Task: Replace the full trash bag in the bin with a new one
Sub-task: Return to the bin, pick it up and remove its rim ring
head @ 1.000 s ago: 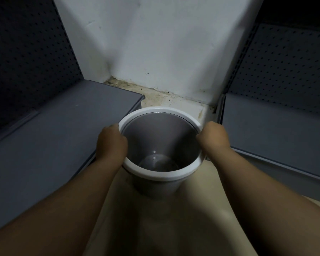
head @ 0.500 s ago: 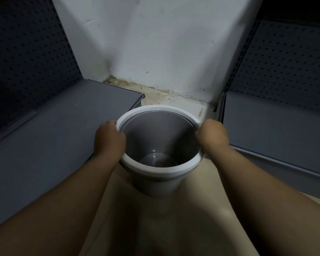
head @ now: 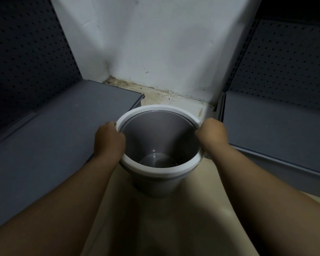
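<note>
A round grey bin [head: 155,183] with a white rim ring [head: 155,108] stands on the pale floor in front of me. Its inside is bare grey plastic; no trash bag shows in it or anywhere in view. My left hand [head: 109,140] grips the rim on the left side, fingers curled over the white ring. On the opposite side my right hand [head: 211,134] holds the rim the same way. Both forearms reach in from the bottom corners.
Dark grey shelf bases lie close on both sides, left shelf [head: 44,135] and right shelf [head: 275,122], each backed by perforated panels. A white wall corner [head: 155,52] rises behind the bin, with a stained strip of floor [head: 155,97] at its foot.
The bin and both hands have shifted slightly away from me toward the wall corner. Both grips on the rim stay the same.
</note>
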`<state>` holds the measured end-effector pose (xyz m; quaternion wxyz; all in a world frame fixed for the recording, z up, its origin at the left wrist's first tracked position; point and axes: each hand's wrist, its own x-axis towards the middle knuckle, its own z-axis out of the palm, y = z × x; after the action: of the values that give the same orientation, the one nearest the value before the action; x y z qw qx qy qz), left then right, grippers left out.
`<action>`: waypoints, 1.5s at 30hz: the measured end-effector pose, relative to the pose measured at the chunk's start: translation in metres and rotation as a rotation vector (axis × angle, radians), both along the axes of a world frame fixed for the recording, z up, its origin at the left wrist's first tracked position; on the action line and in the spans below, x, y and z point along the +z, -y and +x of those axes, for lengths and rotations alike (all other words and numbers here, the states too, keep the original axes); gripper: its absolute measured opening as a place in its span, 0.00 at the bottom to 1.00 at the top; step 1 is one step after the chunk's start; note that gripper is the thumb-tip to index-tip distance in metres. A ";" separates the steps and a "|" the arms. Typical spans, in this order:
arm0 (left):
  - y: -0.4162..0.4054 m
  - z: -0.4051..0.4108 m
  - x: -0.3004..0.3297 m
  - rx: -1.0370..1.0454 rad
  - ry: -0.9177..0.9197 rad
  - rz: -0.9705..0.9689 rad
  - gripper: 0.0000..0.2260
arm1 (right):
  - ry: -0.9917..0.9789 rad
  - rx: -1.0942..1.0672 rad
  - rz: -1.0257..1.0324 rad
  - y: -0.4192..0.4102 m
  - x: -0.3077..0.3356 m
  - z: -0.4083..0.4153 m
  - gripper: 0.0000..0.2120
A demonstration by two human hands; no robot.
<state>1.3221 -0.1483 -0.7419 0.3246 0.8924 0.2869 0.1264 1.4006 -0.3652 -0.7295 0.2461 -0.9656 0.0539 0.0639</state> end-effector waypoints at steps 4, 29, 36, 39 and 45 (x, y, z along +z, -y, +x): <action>-0.001 0.000 0.002 -0.003 0.004 -0.012 0.10 | 0.009 -0.002 -0.014 -0.001 0.001 0.001 0.14; 0.042 0.011 0.050 -0.184 0.259 -0.050 0.13 | 0.201 -0.152 0.007 0.096 0.037 0.006 0.12; 0.056 0.020 0.038 -0.303 0.159 0.068 0.13 | 0.140 -0.124 -0.090 0.184 0.038 -0.021 0.13; 0.060 0.020 0.033 -0.335 0.108 0.096 0.13 | 0.035 -0.060 -0.171 0.206 0.025 -0.030 0.14; 0.062 0.019 0.028 -0.337 0.035 0.141 0.14 | -0.168 0.047 -0.301 0.213 -0.025 -0.041 0.14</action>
<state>1.3416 -0.2101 -0.7138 0.2826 0.9461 0.1181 0.1056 1.3595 -0.5780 -0.7550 0.0919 -0.9838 0.0607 0.1412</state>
